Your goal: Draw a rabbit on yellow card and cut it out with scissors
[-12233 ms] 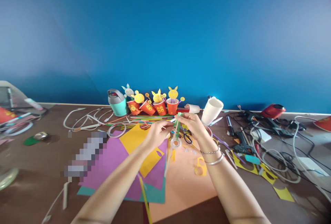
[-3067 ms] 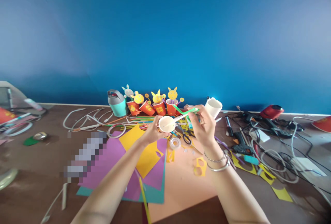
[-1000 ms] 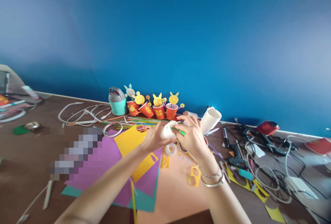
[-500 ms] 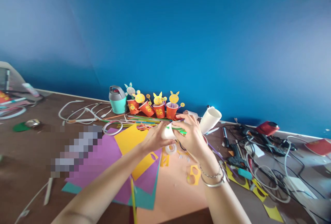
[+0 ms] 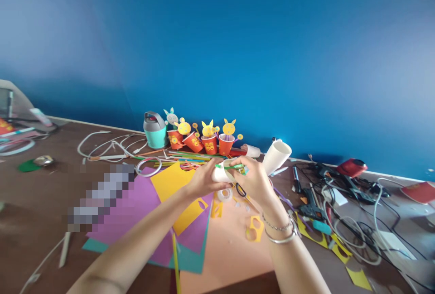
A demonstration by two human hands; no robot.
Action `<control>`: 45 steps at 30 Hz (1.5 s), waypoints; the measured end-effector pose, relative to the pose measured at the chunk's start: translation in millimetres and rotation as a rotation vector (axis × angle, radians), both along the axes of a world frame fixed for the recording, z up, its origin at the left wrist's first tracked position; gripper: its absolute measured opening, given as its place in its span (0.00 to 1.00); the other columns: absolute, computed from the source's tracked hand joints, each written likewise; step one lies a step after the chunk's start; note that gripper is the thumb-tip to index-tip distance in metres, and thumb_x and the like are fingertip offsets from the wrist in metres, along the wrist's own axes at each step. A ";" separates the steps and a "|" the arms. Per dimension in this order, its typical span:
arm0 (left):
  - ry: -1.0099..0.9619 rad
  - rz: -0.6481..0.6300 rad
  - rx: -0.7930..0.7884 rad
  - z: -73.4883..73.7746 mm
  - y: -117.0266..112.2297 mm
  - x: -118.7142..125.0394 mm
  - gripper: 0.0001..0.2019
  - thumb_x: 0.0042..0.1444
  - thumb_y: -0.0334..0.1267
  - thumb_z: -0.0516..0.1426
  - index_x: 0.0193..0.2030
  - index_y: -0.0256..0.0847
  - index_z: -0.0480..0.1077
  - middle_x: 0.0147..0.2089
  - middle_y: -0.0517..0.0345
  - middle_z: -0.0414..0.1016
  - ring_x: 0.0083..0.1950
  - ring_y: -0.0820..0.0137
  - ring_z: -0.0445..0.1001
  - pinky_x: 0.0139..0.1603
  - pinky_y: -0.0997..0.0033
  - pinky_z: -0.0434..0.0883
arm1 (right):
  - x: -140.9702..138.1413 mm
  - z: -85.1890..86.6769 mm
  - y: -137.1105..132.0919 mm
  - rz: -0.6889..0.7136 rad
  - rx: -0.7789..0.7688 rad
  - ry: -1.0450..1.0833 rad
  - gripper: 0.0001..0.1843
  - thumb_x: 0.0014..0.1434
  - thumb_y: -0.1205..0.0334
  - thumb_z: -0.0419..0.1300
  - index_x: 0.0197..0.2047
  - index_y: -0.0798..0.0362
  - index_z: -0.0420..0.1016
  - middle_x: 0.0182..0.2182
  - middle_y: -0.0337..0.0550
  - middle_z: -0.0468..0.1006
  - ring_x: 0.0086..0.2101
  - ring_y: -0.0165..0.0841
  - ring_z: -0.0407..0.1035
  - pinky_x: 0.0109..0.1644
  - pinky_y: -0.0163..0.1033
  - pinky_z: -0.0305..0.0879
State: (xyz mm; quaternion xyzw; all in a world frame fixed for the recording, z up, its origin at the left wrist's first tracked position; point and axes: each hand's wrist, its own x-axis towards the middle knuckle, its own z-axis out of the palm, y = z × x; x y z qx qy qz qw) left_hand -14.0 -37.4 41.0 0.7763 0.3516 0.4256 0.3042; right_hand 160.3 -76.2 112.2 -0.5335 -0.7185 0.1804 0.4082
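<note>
Brace cup (image 5: 219, 175), tipped right, in clamped left hand (image 5: 204, 180); ease straw (image 5: 237, 166), pinched by right hand's fingers (image 5: 239, 177), gently to avoid creasing.

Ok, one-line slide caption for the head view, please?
Left hand holds a white cup, right hand a green straw at the cup's mouth, with red cups behind.
</note>
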 end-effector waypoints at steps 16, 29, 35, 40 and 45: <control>-0.264 -0.097 -0.158 -10.8 11.7 -4.7 0.34 0.42 0.54 0.67 0.53 0.39 0.64 0.46 0.49 0.75 0.44 0.60 0.75 0.42 0.65 0.72 | 32.9 -2.9 8.4 0.137 -0.048 -0.037 0.09 0.55 0.64 0.61 0.40 0.51 0.79 0.38 0.45 0.81 0.38 0.36 0.75 0.44 0.42 0.70; 0.128 0.064 0.087 5.8 9.7 -13.3 0.33 0.40 0.50 0.68 0.53 0.44 0.66 0.46 0.52 0.78 0.45 0.59 0.77 0.44 0.64 0.70 | 23.4 -5.2 5.3 0.038 0.059 -0.372 0.11 0.54 0.72 0.59 0.34 0.49 0.81 0.31 0.41 0.80 0.34 0.36 0.73 0.39 0.39 0.67; 0.145 0.073 0.116 7.5 10.9 -14.7 0.32 0.40 0.47 0.69 0.53 0.45 0.66 0.47 0.53 0.78 0.45 0.60 0.77 0.44 0.64 0.71 | 15.0 -5.6 5.9 -0.008 0.105 -0.422 0.10 0.53 0.73 0.59 0.30 0.52 0.79 0.31 0.44 0.81 0.34 0.37 0.74 0.39 0.38 0.64; 0.199 0.025 0.188 9.4 12.1 -16.3 0.30 0.42 0.48 0.68 0.53 0.46 0.66 0.49 0.53 0.77 0.46 0.60 0.77 0.44 0.66 0.71 | 8.7 -3.0 2.5 -0.049 0.074 -0.453 0.09 0.52 0.73 0.58 0.26 0.53 0.77 0.27 0.43 0.79 0.30 0.35 0.71 0.33 0.36 0.60; 0.239 0.073 0.211 9.4 14.8 -19.9 0.30 0.42 0.48 0.67 0.53 0.47 0.66 0.48 0.54 0.77 0.46 0.60 0.77 0.44 0.66 0.71 | 2.0 -5.4 3.8 -0.031 -0.005 -0.395 0.09 0.53 0.71 0.57 0.29 0.53 0.78 0.28 0.44 0.80 0.30 0.35 0.72 0.32 0.36 0.59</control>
